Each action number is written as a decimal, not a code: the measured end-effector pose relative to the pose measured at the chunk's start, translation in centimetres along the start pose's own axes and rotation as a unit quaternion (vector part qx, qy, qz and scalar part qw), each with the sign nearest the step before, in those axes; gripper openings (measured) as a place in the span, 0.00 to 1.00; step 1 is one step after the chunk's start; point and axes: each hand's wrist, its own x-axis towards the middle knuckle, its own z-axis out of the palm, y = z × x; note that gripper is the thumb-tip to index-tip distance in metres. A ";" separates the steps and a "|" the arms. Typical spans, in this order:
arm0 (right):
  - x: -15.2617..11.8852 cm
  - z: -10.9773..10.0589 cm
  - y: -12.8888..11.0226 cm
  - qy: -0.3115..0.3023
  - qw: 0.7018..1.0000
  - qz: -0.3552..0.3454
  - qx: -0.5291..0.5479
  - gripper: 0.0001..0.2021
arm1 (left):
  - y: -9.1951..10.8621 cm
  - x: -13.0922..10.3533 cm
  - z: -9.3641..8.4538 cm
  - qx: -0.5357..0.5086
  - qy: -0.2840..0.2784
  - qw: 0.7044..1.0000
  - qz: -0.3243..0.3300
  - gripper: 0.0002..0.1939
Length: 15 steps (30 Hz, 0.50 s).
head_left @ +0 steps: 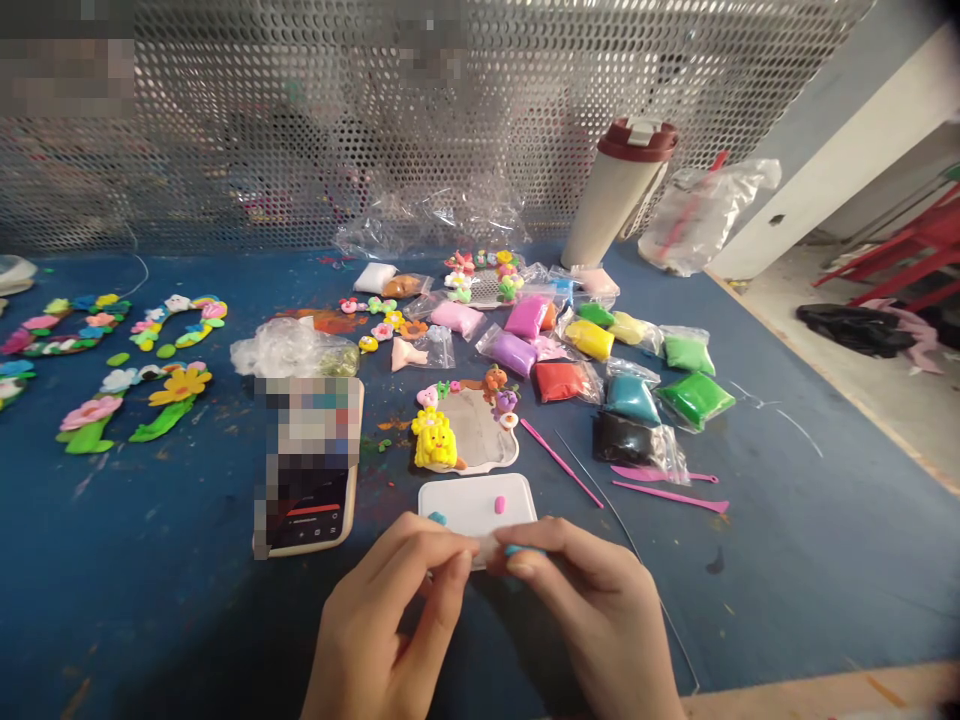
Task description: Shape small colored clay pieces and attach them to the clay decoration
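My right hand (600, 600) pinches a small piece of blue clay (523, 550) between thumb and index finger. Close beside it, the thumb and index finger of my left hand (394, 610) are pressed together; what they hold, if anything, is too small to name. Both hands are over the near edge of a small white board (472, 492). On that board lie a pink clay bit (500, 505) and a teal clay bit (437, 518). Just behind stands out a wavy-edged mirror (484, 425) decorated with clay figures, among them a yellow smiling one (435, 442).
A phone (349, 500) lies at left, near clay-decorated rings (180, 400). Bagged coloured clays (562, 380) spread behind and right. Pink modelling tools (671, 497) and a thin wire (622, 525) lie at right. A tumbler (611, 200) stands by the perforated metal panel (300, 150).
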 end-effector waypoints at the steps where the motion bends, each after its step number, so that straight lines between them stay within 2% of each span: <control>1: -0.1 0.0 0.0 0.005 1.000 -0.004 -0.004 0.05 | 0.0 0.0 0.0 -0.001 0.000 1.000 0.002 0.08; 4: -0.2 0.1 0.0 -0.014 1.000 -0.004 0.005 0.03 | 0.0 0.0 -0.1 0.001 -0.001 1.000 0.008 0.08; 6: -0.3 0.1 0.1 -0.031 0.999 0.013 0.018 0.07 | 0.0 -0.1 -0.1 0.002 0.000 1.000 0.008 0.08; 9: -0.2 0.0 0.1 -0.008 1.000 0.026 0.012 0.04 | 0.1 -0.1 -0.1 0.000 -0.001 1.000 0.005 0.08; 12: 0.0 0.0 0.1 -0.036 0.997 0.045 0.054 0.07 | 0.1 -0.3 -0.1 0.003 -0.006 1.000 0.005 0.08; 15: 0.4 0.2 0.2 -0.034 0.996 0.052 0.061 0.06 | -0.2 -0.5 -0.2 0.004 -0.010 1.000 0.012 0.08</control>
